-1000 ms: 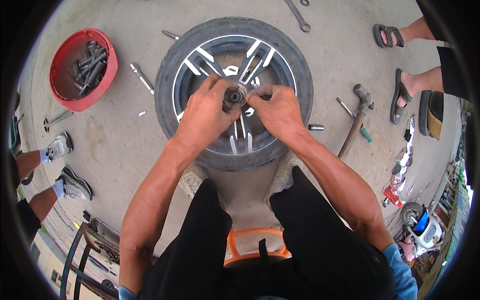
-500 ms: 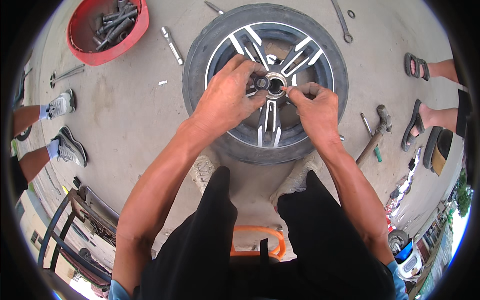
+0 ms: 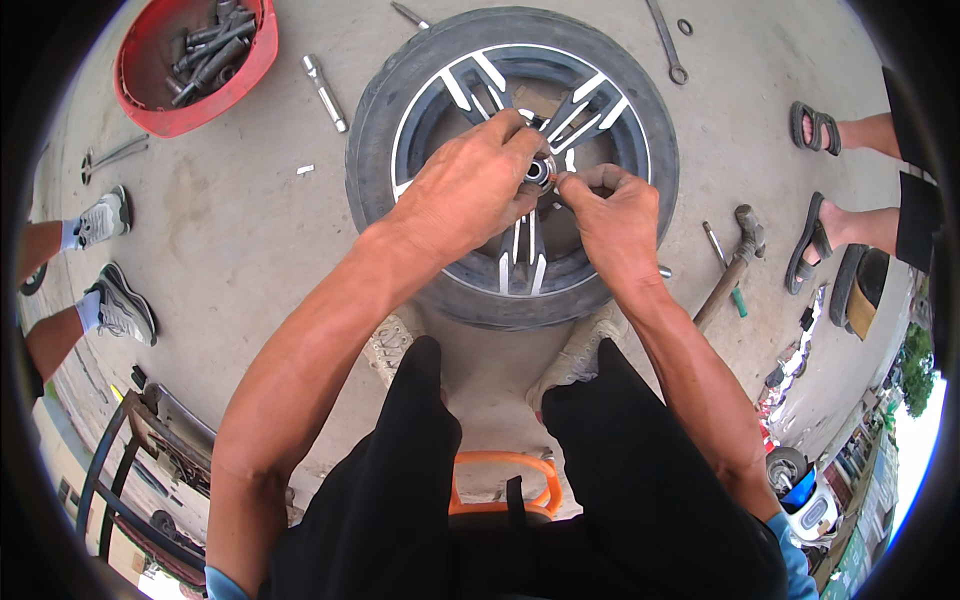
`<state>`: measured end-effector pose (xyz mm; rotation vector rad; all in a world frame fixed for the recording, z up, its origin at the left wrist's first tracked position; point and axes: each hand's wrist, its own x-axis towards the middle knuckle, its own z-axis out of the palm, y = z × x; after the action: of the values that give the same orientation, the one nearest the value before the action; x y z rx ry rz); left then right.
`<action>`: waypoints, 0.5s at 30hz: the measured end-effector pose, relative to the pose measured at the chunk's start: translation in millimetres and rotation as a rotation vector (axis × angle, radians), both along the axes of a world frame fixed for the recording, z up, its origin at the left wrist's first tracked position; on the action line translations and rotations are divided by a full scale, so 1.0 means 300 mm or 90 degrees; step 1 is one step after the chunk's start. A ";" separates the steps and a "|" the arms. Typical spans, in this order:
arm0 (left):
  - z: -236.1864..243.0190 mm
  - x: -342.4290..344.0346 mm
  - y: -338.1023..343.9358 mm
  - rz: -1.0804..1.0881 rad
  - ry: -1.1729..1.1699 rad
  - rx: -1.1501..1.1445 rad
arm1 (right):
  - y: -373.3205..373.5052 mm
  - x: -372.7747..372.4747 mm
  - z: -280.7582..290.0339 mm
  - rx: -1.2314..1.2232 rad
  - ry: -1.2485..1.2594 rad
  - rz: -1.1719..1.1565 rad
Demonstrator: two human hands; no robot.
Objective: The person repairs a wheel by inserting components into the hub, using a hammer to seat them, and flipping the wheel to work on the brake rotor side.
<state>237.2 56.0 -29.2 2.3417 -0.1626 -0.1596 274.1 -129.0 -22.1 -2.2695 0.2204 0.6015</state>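
Note:
A black tire on a black-and-silver alloy wheel [image 3: 398,130] lies flat on the ground between my feet. My left hand [image 3: 472,185] is closed, with thumb and fingers around a small dark ring-shaped part [image 3: 538,173], perhaps a bearing, over the wheel's centre hub. The ring now covers most of the hub bore. My right hand [image 3: 618,208] is closed beside the hub, thumb and forefinger pinched at its right edge. A small orange-brown bit shows at those fingertips; most of it is hidden.
At the upper left stands a red bowl [image 3: 222,103] full of sockets. A socket wrench [image 3: 324,93] lies left of the tire, a long spanner [image 3: 665,40] beyond it, and a hammer [image 3: 735,262] at its right. People's feet [image 3: 125,305] stand at both sides. Below me is an orange stool frame [image 3: 500,459].
My left hand has brought the dark ring rightward, from beside the hub to over its opening. My right hand stays pinched at the hub's edge. The whole view has shifted slightly left.

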 end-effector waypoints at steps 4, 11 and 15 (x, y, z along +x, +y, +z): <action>0.027 -0.010 0.019 0.057 0.054 -0.061 | -0.005 -0.013 -0.004 0.014 -0.042 0.002; 0.058 -0.091 -0.030 0.106 0.221 -0.187 | -0.017 -0.026 -0.009 0.092 0.018 -0.033; 0.040 -0.104 -0.049 0.120 0.276 -0.237 | -0.009 -0.029 -0.001 0.086 -0.037 -0.009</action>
<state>205.9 41.2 -17.1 1.8886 0.2237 -0.4923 265.3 -131.6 -22.5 -2.1496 0.1625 0.5258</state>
